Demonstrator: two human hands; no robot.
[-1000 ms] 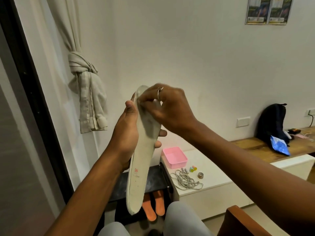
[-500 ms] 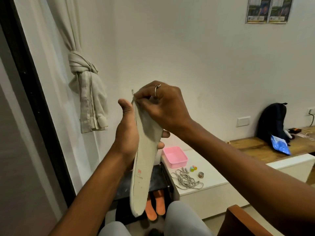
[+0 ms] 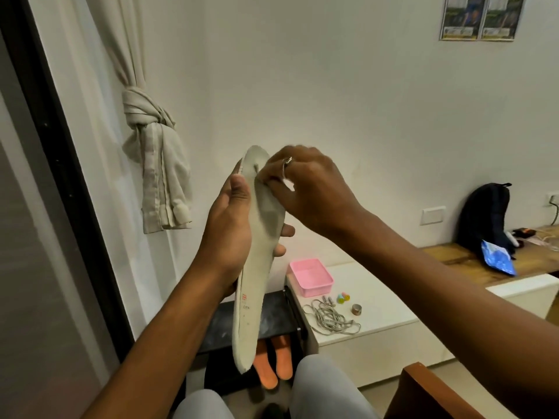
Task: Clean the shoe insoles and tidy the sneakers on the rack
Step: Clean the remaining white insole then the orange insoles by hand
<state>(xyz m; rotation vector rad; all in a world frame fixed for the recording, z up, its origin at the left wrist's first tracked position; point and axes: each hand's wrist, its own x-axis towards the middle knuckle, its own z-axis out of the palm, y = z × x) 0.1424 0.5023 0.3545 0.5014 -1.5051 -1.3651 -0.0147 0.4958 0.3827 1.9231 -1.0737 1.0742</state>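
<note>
Left hand grips off-white foam insole at mid-length, unchanged. Right hand, fingers curled, pinches insole edge lower than before; toe tip now exposed.

the right hand has slid back down off the toe end of the insole. half a second ago its fingers covered the tip; now the rounded tip shows bare above them again, much as it did a second ago, and the bunched fingertips sit lower on the insole's upper face. the left hand has laid its thumb back against the insole's left edge, where just before it stood up clear of it.
</note>
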